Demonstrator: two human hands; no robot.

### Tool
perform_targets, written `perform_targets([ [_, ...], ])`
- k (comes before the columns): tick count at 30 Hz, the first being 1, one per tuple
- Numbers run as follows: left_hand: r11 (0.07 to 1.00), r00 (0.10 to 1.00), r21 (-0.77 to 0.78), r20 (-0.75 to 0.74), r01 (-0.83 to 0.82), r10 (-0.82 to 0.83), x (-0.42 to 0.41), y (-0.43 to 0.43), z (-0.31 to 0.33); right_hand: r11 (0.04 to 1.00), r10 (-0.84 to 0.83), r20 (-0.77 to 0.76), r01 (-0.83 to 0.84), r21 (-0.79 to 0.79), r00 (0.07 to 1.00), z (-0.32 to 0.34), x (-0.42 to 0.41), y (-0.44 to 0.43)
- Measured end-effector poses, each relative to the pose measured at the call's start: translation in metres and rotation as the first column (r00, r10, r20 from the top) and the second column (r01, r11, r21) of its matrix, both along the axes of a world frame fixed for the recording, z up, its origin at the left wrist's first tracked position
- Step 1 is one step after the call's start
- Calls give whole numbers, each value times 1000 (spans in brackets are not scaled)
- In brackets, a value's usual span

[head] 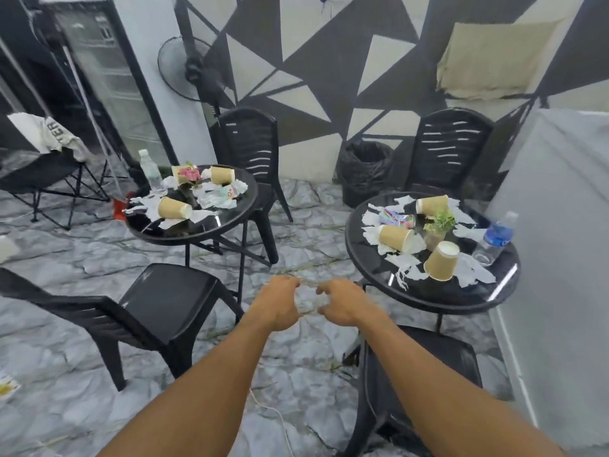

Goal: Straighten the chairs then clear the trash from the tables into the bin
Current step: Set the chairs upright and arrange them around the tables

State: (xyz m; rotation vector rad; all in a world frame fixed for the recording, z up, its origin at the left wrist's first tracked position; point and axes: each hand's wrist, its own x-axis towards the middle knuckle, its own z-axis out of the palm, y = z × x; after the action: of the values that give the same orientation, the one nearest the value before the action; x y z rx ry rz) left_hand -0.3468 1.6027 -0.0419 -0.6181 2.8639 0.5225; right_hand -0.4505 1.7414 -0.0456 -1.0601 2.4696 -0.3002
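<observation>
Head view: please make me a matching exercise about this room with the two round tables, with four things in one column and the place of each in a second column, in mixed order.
Things
1. pink flowers
2. blue-label bottle
3. lined bin
4. white garment

Places
A. draped over the folding chair
B. on the left table
C. against the patterned wall
D. on the right table, near its right edge

Pairs: 1-B, 2-D, 3-C, 4-A
</observation>
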Motion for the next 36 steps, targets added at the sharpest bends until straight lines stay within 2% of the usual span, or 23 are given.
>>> perform_targets([
  [4, 1000, 998, -14, 56, 2, -1, -44, -37, 14, 998, -35, 16, 36, -47, 999, 8, -44, -35],
  [13, 995, 995, -6, -36, 96, -96, -186, -142, 20, 984, -144, -39, 139, -113, 989, 24, -167, -121],
  [18, 985, 984, -10, -42, 172, -172, -269, -214, 23, 979, -196, -34, 193, -68, 980, 33, -240, -188],
  [25, 953, 953, 1, -26, 303, -303, -388, -288, 24, 952, -297, -12, 295, -83, 955, 34, -341, -252],
  [29, 936, 936, 5, -15, 352, -352, -472, -313, 11, 937, -344, 9, 344, -63, 939, 18, -416, -276],
  [36, 909, 906, -5, 91, 416, -414, -645, -361, -3, 910, -410, 39, 412, -53, 911, 2, -590, -321],
])
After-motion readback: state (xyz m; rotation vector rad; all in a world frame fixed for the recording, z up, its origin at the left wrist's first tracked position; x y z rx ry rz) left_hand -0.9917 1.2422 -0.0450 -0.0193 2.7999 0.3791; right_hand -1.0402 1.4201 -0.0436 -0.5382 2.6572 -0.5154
